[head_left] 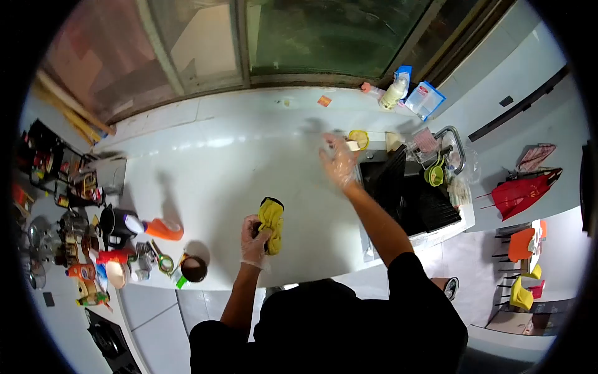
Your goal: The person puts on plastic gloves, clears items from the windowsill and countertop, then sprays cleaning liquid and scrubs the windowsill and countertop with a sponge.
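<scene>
My left hand (252, 242), in a clear plastic glove, is closed around a bunched yellow cloth (271, 224) with a dark edge, held over the white countertop (187, 181). My right hand (340, 163), also gloved, reaches to the left rim of the sink with its fingers apart. Right beside those fingers is a small white block (353, 146); whether they touch it I cannot tell. Just behind it sits a round yellow-rimmed item (359, 137).
The sink (414, 199) holds black, ribbed-looking material under a curved faucet (460, 149). A green cup (434, 175) is near the faucet. Bottles and packets (425, 100) line the window ledge. At left stand an orange bottle (164, 229), a brown pot (194, 268) and green-handled scissors (165, 263).
</scene>
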A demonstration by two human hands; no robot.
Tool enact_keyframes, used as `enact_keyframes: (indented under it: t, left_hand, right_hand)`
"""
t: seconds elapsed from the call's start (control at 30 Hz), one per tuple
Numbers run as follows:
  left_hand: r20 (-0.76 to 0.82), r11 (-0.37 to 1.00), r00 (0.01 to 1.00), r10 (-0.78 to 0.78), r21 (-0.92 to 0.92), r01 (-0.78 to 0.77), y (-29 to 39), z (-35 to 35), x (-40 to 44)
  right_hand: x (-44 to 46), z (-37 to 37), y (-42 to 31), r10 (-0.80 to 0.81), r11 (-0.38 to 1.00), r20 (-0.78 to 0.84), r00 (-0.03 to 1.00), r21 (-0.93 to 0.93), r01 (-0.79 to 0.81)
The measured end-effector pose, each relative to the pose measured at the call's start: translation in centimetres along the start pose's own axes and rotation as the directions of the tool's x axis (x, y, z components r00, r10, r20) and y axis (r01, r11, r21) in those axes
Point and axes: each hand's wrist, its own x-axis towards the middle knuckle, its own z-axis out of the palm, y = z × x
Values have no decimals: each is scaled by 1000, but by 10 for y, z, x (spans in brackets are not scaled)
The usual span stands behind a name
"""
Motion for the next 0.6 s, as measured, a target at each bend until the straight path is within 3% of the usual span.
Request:
enact_keyframes:
  t: [0.07, 0.13, 0.23, 0.3, 0.33, 0.37, 0.47, 0.5, 0.6]
  left_hand:
    - [-28, 994, 998, -60, -90, 58, -15, 31, 28]
    - [-70, 993, 993, -98, -67, 94, -22, 56, 49]
    - [-126, 983, 978, -166, -100, 154, -25, 94, 68]
    - [-131, 984, 977, -166, -81, 156, -38, 102, 79]
    - [-143, 985, 975, -168, -69, 159, -43, 104, 82]
    - [-154, 986, 974, -167, -57, 160, -47, 106, 85]
    - [-203, 980, 959, -197, -29, 195, -59, 110, 88]
    - [-213, 979, 956, -202, -21, 202, -62, 110, 89]
    - [-256, 974, 941, -222, -24, 223, -81, 104, 89]
  right_hand:
    - [48, -21, 36, 37, 993, 42, 998, -113, -32]
    - [92, -33, 70, 132, 954, 118, 984, -286, -94]
    - [151, -23, 133, 103, 963, 109, 989, -259, -72]
    - [184, -9, 171, 28, 949, 177, 984, -314, 30]
    - [198, -2, 177, -10, 938, 211, 977, -335, 82]
    - [215, 4, 181, 106, 906, 312, 944, -421, 37]
    - [233, 19, 199, 148, 892, 360, 921, -451, 33]
    - [236, 21, 205, 70, 877, 367, 928, -466, 118]
    - [237, 9, 186, 88, 864, 383, 919, -488, 121]
